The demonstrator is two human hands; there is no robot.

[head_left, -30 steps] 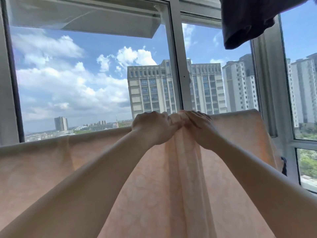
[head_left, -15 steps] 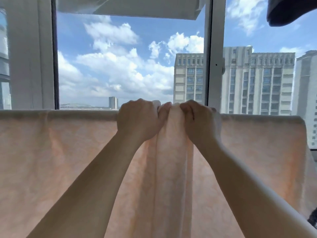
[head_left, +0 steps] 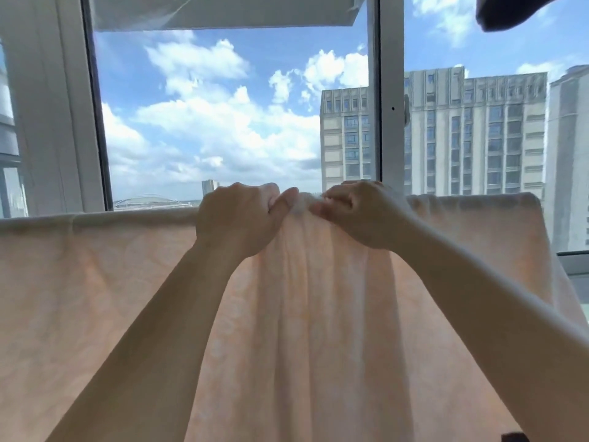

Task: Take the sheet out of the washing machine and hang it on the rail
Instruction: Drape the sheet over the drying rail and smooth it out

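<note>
Peach-pink cloth, faintly patterned: sheet (head_left: 95,298) draped over the rail, top fold running level from the left edge across to a rounded corner at the right, hanging down in front and filling the lower part of the view. Rail itself hidden under the fold. Left hand (head_left: 239,218) raised to the top fold near its middle, fingers curled, thumb pressed forward, gripping a bunch of the cloth. Right hand (head_left: 360,212) just beside it, a small gap between the two, fingers curled over the fold and thumb pointing toward the left hand, pinching the same gathered ridge. Vertical pleats falling from between the two hands down the middle of the sheet; flatter cloth to either side. Behind, white window frame (head_left: 387,90) with an upright mullion rising above the right hand, blue sky with white clouds, pale high-rise building (head_left: 471,132) beyond the glass at right. Dark garment (head_left: 510,11) hanging at the top right corner, well apart from the sheet. No brand, label or readable writing to be made out anywhere.
</note>
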